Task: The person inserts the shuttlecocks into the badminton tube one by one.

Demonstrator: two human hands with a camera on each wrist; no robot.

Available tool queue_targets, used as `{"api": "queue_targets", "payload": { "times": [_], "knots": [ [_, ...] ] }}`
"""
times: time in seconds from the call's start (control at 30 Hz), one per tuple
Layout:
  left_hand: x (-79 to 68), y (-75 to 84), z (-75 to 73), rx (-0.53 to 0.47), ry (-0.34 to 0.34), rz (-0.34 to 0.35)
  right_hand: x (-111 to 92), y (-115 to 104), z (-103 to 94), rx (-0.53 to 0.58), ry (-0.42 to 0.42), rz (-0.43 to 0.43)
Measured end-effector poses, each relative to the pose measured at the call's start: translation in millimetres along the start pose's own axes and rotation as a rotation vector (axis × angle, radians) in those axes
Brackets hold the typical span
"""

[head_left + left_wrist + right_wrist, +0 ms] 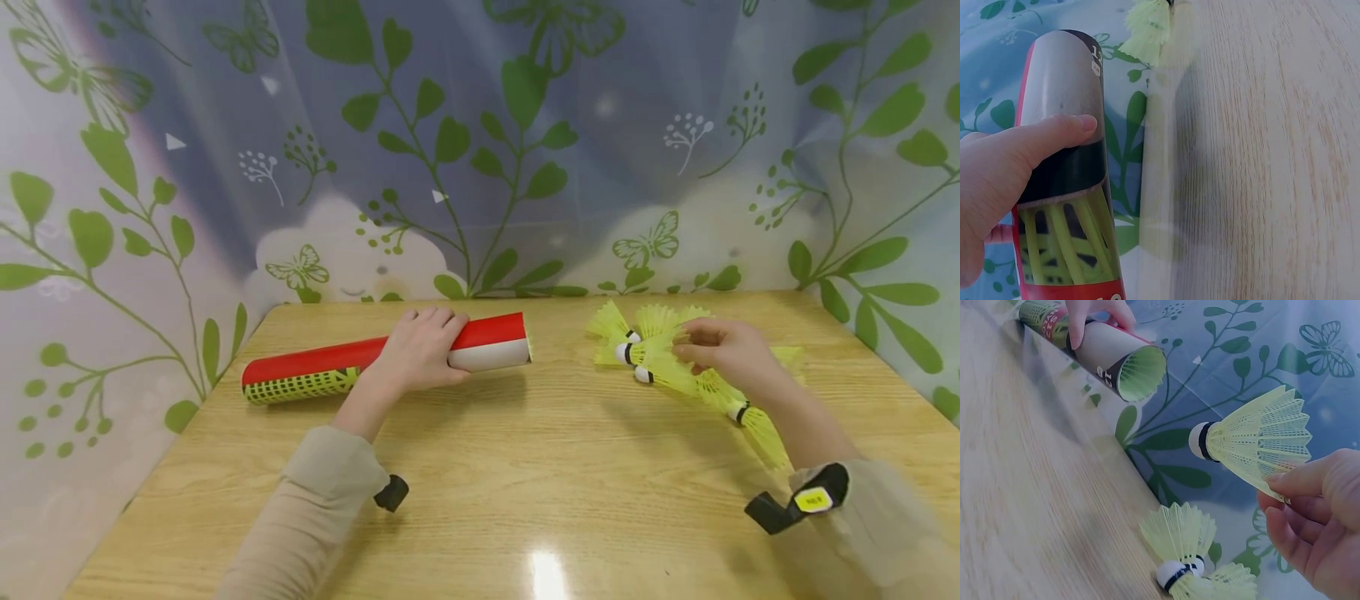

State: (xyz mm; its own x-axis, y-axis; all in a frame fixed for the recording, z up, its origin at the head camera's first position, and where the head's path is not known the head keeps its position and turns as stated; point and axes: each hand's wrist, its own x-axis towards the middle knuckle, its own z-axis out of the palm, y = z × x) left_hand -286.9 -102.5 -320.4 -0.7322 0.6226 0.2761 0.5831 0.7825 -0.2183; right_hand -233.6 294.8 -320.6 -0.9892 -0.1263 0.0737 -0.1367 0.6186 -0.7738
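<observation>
My left hand (pixel 422 350) grips a long red, white and yellow-green shuttlecock tube (pixel 292 367) around its right part. The thumb lies across the white band in the left wrist view. Its uncovered end faces right, and a yellow skirt (pixel 1141 372) shows inside it in the right wrist view. My right hand (pixel 727 354) pinches a yellow shuttlecock (pixel 1266 434) by the skirt's edge between thumb and fingers. That shuttlecock's white, black-banded head points left towards the tube. Several more yellow shuttlecocks (pixel 1179 531) lie beneath and around the right hand, partly hidden by it in the head view.
All this is on a wooden table (pixel 480 483). A curtain (pixel 480 167) printed with leaves and butterflies stands behind the table and along its left side. Another shuttlecock (pixel 761 429) lies near my right wrist, by the forearm.
</observation>
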Motion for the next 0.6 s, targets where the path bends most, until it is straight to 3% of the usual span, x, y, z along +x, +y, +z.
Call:
{"api": "queue_targets", "payload": {
  "times": [0.6],
  "knots": [
    [-1.6,2.6,0.3,0.0,0.036,0.017,33.2,-17.2,41.5,0.201,-0.051,-0.059]
  ]
}}
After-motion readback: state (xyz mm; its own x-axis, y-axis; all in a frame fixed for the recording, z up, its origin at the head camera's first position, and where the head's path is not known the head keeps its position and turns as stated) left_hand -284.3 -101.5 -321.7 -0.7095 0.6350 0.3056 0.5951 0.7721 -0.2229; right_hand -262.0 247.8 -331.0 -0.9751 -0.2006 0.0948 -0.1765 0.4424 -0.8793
